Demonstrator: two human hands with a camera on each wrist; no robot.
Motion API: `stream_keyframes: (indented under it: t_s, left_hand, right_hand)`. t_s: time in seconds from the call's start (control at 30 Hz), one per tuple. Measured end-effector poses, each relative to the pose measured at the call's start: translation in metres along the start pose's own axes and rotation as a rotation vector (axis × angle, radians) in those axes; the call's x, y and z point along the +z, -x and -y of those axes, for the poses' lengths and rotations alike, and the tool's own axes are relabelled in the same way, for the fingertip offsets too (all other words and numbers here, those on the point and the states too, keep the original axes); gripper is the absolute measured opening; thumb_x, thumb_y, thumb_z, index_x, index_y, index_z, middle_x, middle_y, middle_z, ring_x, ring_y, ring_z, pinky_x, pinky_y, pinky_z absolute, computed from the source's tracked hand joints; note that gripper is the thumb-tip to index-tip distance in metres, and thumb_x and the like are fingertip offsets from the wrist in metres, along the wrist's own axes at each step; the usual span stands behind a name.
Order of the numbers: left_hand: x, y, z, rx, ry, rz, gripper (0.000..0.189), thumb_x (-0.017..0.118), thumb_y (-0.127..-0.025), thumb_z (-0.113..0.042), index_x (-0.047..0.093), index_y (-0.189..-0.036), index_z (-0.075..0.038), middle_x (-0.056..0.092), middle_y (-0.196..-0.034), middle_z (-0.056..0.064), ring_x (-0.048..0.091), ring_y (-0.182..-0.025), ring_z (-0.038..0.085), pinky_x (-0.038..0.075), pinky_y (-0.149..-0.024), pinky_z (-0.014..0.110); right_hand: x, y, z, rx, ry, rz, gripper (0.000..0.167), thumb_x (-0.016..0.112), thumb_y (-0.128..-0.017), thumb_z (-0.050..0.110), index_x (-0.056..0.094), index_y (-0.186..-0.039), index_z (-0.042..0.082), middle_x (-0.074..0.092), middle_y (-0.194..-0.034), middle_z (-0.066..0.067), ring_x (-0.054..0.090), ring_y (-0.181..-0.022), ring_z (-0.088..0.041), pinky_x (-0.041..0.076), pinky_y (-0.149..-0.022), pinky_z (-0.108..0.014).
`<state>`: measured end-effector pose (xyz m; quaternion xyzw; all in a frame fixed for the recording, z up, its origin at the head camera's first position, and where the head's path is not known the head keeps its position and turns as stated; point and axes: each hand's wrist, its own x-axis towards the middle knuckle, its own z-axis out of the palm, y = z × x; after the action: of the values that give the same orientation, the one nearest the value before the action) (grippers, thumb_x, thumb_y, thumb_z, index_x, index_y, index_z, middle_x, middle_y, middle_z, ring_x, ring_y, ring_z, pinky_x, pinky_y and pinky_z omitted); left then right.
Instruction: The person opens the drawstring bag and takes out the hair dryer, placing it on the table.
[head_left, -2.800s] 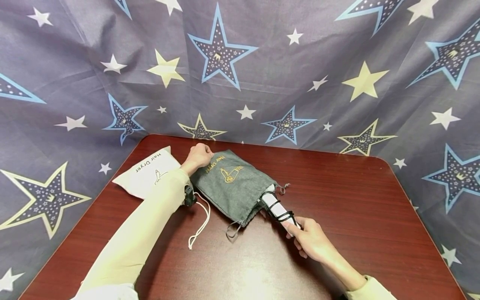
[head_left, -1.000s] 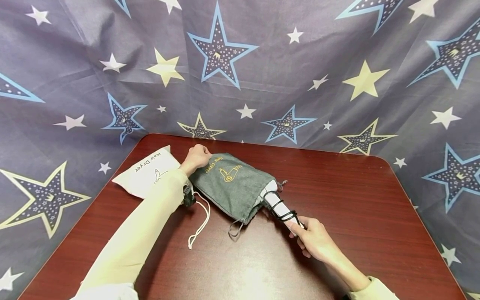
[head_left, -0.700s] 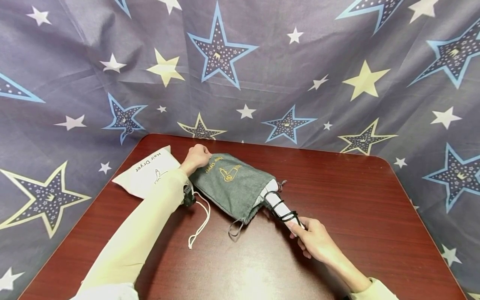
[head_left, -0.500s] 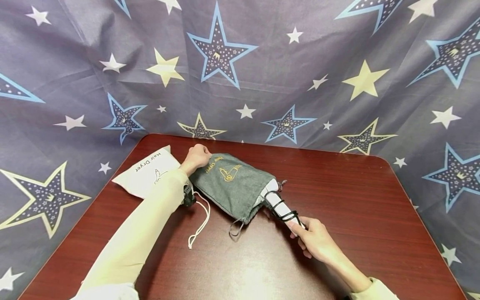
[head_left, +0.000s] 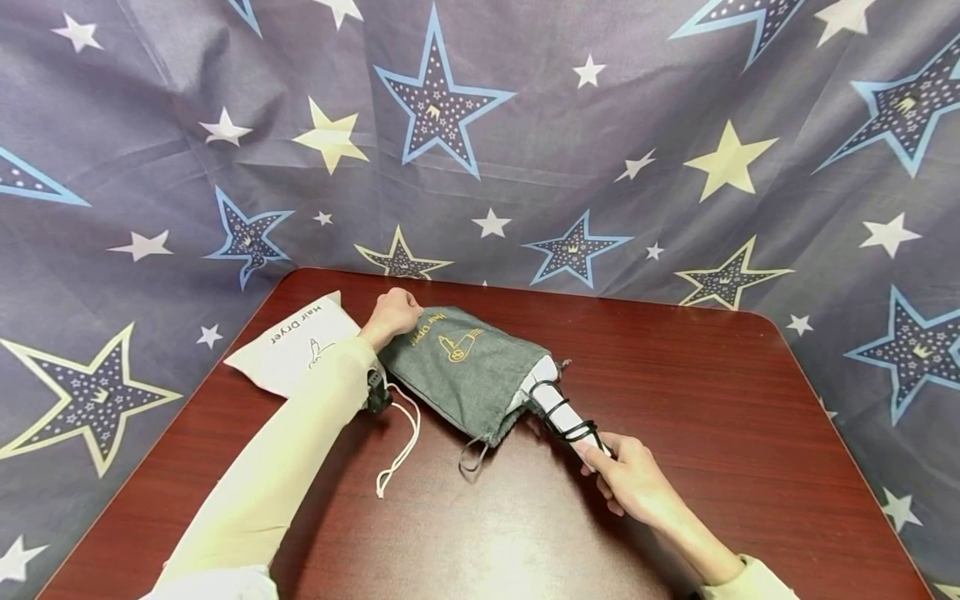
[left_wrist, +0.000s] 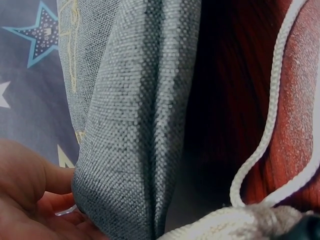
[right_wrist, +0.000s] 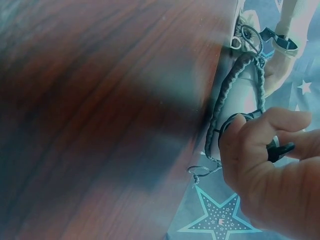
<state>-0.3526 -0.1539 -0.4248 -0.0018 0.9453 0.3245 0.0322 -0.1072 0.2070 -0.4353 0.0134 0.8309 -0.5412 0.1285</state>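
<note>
A grey drawstring bag, printed "Hair Dryer" in gold, lies on the table. My left hand pinches its far closed corner; in the left wrist view the thumb and fingers hold the cloth edge. Out of the bag's mouth, toward the right, sticks a white hair dryer with a black cord wound round its handle. My right hand grips the handle's end. The dryer's head is mostly hidden in the bag. In the right wrist view the bag's gathered rim surrounds the white body.
A cream "Hair Dryer" pouch lies at the left, partly under my left forearm, its white cord trailing on the table. The reddish-brown wooden table ends at a star-patterned curtain.
Since the first frame, the right hand has moved slightly right and down. A little more of the hair dryer shows at the bag's mouth. The left hand has barely moved.
</note>
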Motion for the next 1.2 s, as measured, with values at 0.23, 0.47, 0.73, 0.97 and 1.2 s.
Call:
stream_keyframes:
  t_s: [0.23, 0.47, 0.73, 0.97, 1.2]
  left_hand:
    - [-0.0005, 0.0, 0.0007, -0.009, 0.011, 0.004, 0.031, 0.06, -0.101, -0.013, 0.056, -0.07, -0.012, 0.063, -0.09, 0.01, 0.056, -0.088, 0.03, 0.044, -0.073, 0.035]
    - [-0.0013, -0.0016, 0.0011, -0.007, 0.004, 0.004, 0.029, 0.06, -0.099, -0.013, 0.057, -0.071, -0.012, 0.064, -0.092, 0.011, 0.057, -0.091, 0.032, 0.045, -0.076, 0.036]
    - [-0.0017, -0.0001, 0.0004, -0.011, 0.002, 0.002, 0.029, 0.061, -0.099, -0.012, 0.057, -0.07, -0.012, 0.066, -0.094, 0.012, 0.058, -0.094, 0.033, 0.046, -0.078, 0.037]
    - [-0.002, 0.0005, -0.0016, -0.013, -0.003, 0.002, 0.03, 0.061, -0.099, -0.013, 0.056, -0.07, -0.012, 0.064, -0.091, 0.01, 0.057, -0.092, 0.032, 0.046, -0.078, 0.036]
    - [-0.0011, 0.0006, -0.0017, -0.009, -0.004, -0.01, 0.033, 0.058, -0.098, -0.011, 0.05, -0.065, -0.014, 0.056, -0.078, 0.006, 0.053, -0.084, 0.03, 0.042, -0.073, 0.034]
  right_hand:
    - [0.0, 0.0003, -0.0013, 0.01, -0.007, 0.001, 0.032, 0.065, -0.106, 0.027, 0.064, -0.09, -0.001, 0.048, -0.055, -0.003, 0.041, -0.041, -0.013, 0.038, -0.038, -0.027]
    - [-0.0001, -0.0001, -0.0009, 0.008, -0.006, -0.005, 0.032, 0.065, -0.106, 0.028, 0.064, -0.091, 0.0, 0.048, -0.054, -0.003, 0.041, -0.04, -0.013, 0.038, -0.038, -0.027]
    - [-0.0002, 0.0011, -0.0008, 0.013, -0.006, -0.005, 0.032, 0.065, -0.106, 0.027, 0.064, -0.091, 0.0, 0.048, -0.054, -0.002, 0.041, -0.041, -0.013, 0.038, -0.039, -0.026]
    - [-0.0004, 0.0023, 0.0005, 0.027, -0.015, -0.01, 0.032, 0.065, -0.106, 0.027, 0.064, -0.091, -0.001, 0.048, -0.055, -0.002, 0.041, -0.043, -0.013, 0.037, -0.039, -0.025]
    - [-0.0015, 0.0037, 0.0006, 0.039, -0.027, -0.017, 0.032, 0.065, -0.106, 0.029, 0.064, -0.091, 0.001, 0.048, -0.056, -0.003, 0.042, -0.044, -0.014, 0.038, -0.039, -0.026]
